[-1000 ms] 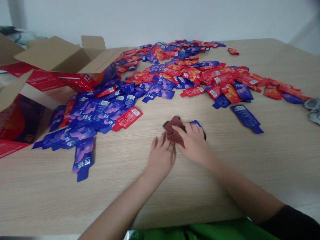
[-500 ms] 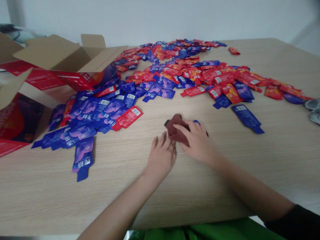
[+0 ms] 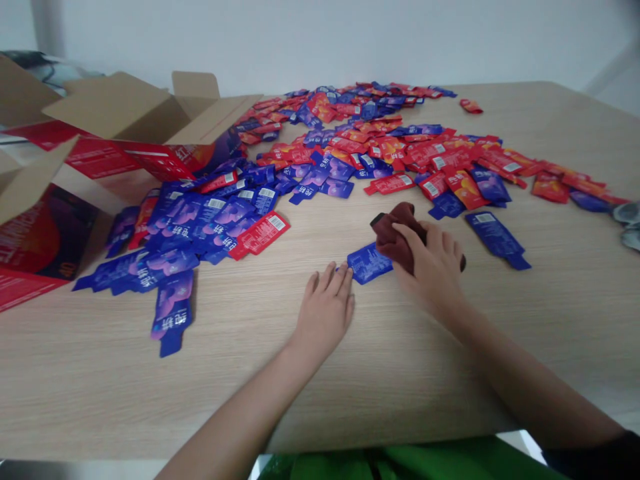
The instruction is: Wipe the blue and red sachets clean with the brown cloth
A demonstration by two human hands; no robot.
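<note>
A blue sachet point(image 3: 369, 263) lies flat on the table, its printed back facing up. The fingertips of my left hand point(image 3: 325, 303) rest on the sachet's left end, with the fingers stretched out. My right hand point(image 3: 434, 263) is closed around a bunched dark red cloth point(image 3: 396, 235), just over the sachet's right end, which it hides. To the right of that hand a single blue sachet point(image 3: 495, 237) lies by itself. A red sachet point(image 3: 263, 233) lies left of my hands, at the edge of a heap of blue sachets point(image 3: 200, 223).
Open cardboard boxes point(image 3: 150, 110) with red and purple printing stand at the left. Red and blue sachets point(image 3: 435, 157) spread in a long pile across the back of the wooden table point(image 3: 240, 400). A grey object point(image 3: 629, 220) sits at the right edge.
My right hand has moved right and slightly away with the cloth, uncovering much of the blue sachet. My left hand has stayed at the sachet's left end.
</note>
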